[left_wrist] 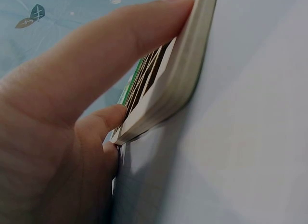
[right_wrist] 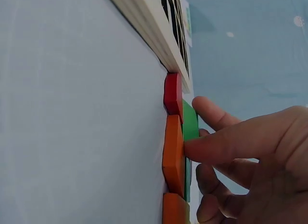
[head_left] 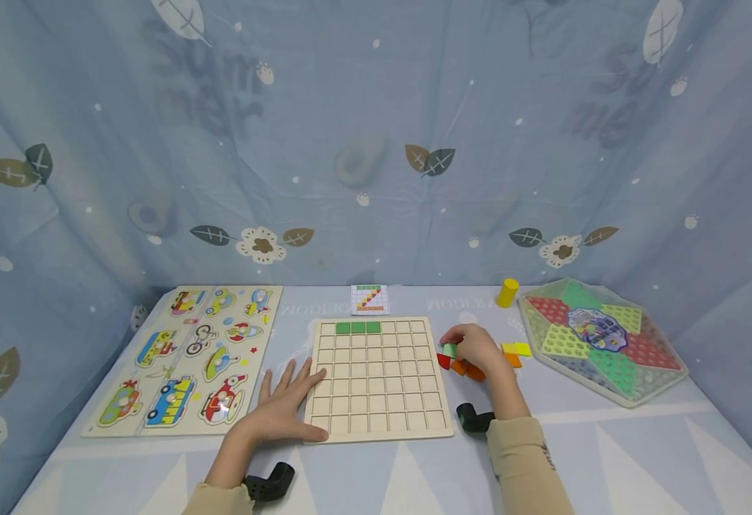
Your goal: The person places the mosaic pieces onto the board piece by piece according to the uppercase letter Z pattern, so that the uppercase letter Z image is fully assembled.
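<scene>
A wooden grid board lies flat, with three green square tiles in its back row. My left hand is spread at the board's left side, its thumb on the near left corner and fingertips at the edge. The left wrist view shows that thumb across the rim. To the right of the board, my right hand pinches a green tile between thumb and fingers. Close around it lie a red tile, several orange tiles and yellow tiles.
A pattern card lies behind the board. At left is a vehicle puzzle board, with its right edge near my left hand. On the right are a yellow cylinder and a hexagonal game board. A patterned curtain stands behind the table.
</scene>
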The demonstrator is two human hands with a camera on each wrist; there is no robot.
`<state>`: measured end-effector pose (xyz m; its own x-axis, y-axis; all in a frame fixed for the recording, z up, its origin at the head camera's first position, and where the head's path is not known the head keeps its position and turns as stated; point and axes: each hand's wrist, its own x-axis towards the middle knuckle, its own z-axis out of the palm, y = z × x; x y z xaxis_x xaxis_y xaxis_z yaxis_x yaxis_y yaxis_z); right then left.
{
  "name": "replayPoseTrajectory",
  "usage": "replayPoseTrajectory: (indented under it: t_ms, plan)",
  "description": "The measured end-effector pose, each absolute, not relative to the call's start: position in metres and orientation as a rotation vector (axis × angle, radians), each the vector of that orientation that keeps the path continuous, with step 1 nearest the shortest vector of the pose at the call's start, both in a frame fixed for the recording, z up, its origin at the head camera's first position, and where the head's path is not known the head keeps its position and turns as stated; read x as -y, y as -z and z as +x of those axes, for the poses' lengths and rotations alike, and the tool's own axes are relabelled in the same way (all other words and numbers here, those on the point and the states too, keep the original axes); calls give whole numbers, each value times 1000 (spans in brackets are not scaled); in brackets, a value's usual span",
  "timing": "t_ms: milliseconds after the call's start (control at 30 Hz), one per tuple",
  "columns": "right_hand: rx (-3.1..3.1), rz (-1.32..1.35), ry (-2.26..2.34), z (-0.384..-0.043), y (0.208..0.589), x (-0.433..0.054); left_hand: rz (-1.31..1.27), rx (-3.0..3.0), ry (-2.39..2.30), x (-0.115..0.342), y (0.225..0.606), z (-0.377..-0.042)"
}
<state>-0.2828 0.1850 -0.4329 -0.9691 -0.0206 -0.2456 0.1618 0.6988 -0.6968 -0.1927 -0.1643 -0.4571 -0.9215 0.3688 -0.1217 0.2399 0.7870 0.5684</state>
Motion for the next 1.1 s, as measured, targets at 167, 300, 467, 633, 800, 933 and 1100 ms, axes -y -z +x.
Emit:
replayPoseTrajectory:
  t_ms: [167,300,467,633,800,933,1100]
  plan:
    - [-2680,96,1116,-284,434,-185,463,-2762,-819,164,457,-194]
    - [-2690,116,1094,-285,435,-185,456,-2763,-809,164,457,-195]
    - [-2707,136,1048,-286,434,-185,475,-2749,-829,164,457,-195]
    - [-2711,111,1085,-285,435,-185,483,-2751,-831,164,456,-194]
    - [-2723,78,1187,-282,433,-184,468,-2757,-810,164,456,-193]
    - [-2684,108,1364,-279,428,-181,465,-2762,-804,164,457,-194]
    - [-2502,92,1620,-279,423,-171,468,-2757,-815,165,457,-194]
